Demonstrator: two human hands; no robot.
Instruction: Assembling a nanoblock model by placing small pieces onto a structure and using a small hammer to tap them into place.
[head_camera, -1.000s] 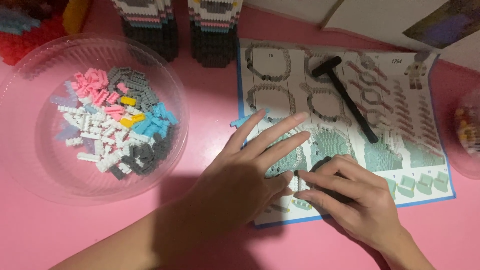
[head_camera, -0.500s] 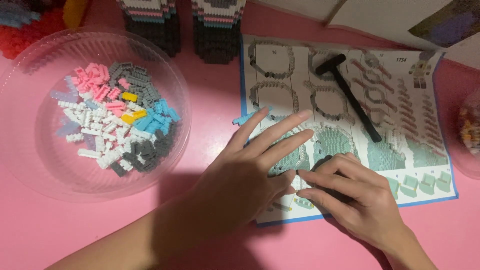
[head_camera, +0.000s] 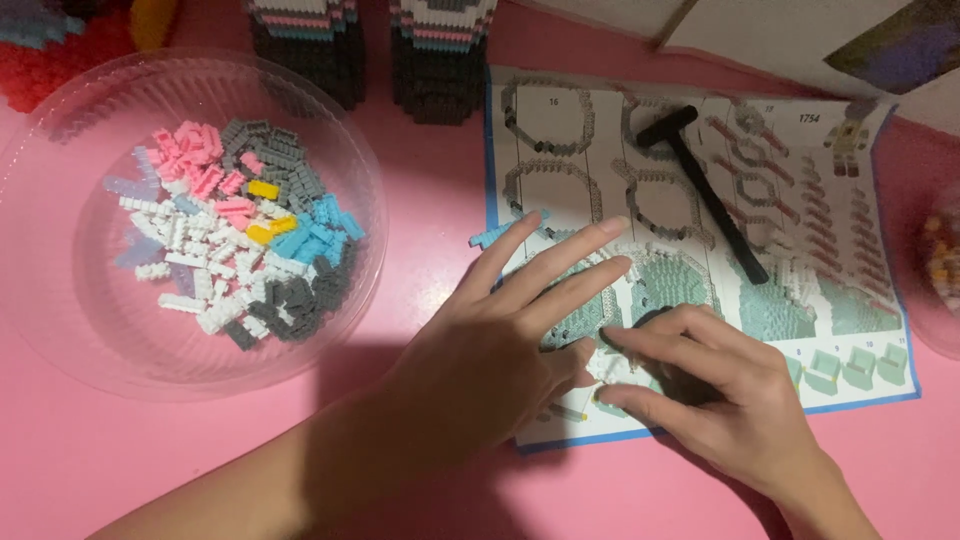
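Head view, left to right:
- clear round plastic bowl (head_camera: 60, 300) of small pink, white, grey and blue bricks, on the pink table (head_camera: 430, 180)
- left hand (head_camera: 480, 350), fingers spread, flat on the printed instruction sheet (head_camera: 850, 180)
- right hand (head_camera: 720, 400), fingertips pinched on the sheet; what the grip holds cannot be told
- black hammer (head_camera: 710, 200) lying on the sheet

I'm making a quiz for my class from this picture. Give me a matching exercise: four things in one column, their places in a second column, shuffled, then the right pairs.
Things:
1. black hammer
2. loose small bricks
3. left hand
4. light blue brick piece

Places:
A. in the clear plastic bowl
B. at the left edge of the instruction sheet
C. lying slantwise on the sheet's upper part
D. flat on the sheet's lower left, fingers spread

Pairs: 1-C, 2-A, 3-D, 4-B
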